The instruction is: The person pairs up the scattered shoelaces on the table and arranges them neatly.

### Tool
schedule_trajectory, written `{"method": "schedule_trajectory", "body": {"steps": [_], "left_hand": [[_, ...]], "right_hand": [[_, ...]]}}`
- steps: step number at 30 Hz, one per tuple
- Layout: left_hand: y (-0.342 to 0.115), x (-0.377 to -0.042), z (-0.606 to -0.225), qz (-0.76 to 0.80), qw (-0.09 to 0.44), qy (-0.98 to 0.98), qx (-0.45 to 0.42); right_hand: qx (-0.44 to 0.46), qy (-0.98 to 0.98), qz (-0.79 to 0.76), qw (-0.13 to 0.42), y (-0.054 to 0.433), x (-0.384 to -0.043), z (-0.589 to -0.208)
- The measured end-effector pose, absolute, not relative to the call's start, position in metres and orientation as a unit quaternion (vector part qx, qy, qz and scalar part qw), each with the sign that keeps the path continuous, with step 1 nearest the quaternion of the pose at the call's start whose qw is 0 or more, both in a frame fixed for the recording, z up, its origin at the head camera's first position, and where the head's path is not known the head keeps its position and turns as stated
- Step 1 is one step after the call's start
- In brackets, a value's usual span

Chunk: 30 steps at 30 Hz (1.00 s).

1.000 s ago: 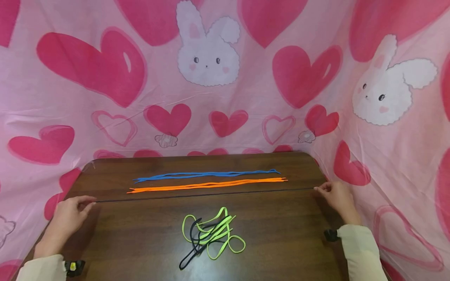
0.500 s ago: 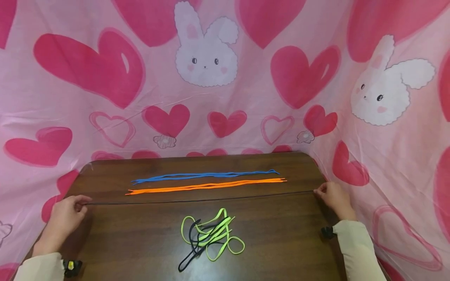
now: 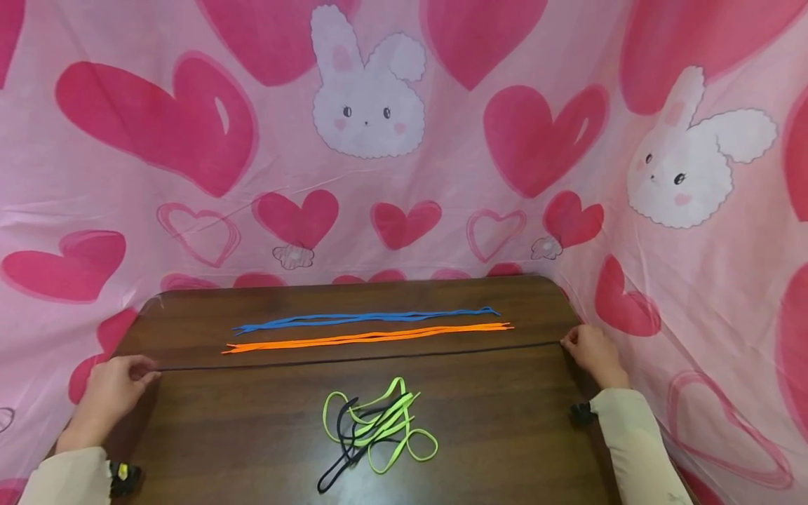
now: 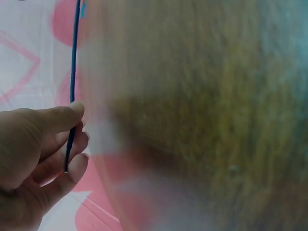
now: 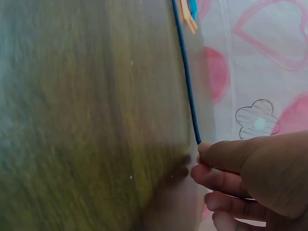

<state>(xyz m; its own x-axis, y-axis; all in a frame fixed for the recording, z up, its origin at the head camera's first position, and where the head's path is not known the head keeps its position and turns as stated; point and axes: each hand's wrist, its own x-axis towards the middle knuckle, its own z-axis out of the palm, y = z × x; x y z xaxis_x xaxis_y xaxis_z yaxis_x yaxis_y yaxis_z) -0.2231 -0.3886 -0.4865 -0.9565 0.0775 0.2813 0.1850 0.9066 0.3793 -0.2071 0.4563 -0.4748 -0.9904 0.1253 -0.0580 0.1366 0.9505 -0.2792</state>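
Note:
A dark shoelace (image 3: 360,358) stretches nearly straight across the table between both hands. My left hand (image 3: 116,389) pinches it near its left end; in the left wrist view the lace's tip (image 4: 67,161) pokes out past the thumb. At the other end, my right hand (image 3: 593,354) pinches the lace between thumb and forefinger, its tip hidden by the fingers. Just beyond the dark lace lie an orange shoelace (image 3: 372,337) and a blue shoelace (image 3: 353,319), each folded into long strands side by side. Nearer to me sits a tangle of a lime-green lace (image 3: 421,443) and a black lace (image 3: 333,475).
The brown wooden table (image 3: 240,435) has rounded far corners. A pink cloth (image 3: 454,161) with hearts and rabbits hangs behind it and along both sides. A small dark device (image 3: 124,479) is strapped at the left wrist, another (image 3: 581,414) at the right.
My left hand has shifted slightly left and down along the lace's end. The dark lace sagged a little, then straightened again. The other laces stay put while the view drifts slightly.

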Motion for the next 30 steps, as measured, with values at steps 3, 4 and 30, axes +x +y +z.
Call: {"method": "schedule_trajectory", "body": {"steps": [3,4,30], "left_hand": [[-0.393,-0.225,-0.490,-0.197,0.104,-0.972,-0.071],[-0.394,-0.226,-0.491,-0.194,0.098,-0.973,-0.076],[-0.397,-0.236,-0.497,-0.174,0.075,-0.979,-0.080]], "right_hand": [[0.071,0.987,-0.145,0.013,0.457,-0.209,-0.478],[0.072,0.987,-0.146,0.011,0.458,-0.210,-0.480],[0.055,0.990,-0.126,-0.024,0.473,-0.224,-0.492]]}}
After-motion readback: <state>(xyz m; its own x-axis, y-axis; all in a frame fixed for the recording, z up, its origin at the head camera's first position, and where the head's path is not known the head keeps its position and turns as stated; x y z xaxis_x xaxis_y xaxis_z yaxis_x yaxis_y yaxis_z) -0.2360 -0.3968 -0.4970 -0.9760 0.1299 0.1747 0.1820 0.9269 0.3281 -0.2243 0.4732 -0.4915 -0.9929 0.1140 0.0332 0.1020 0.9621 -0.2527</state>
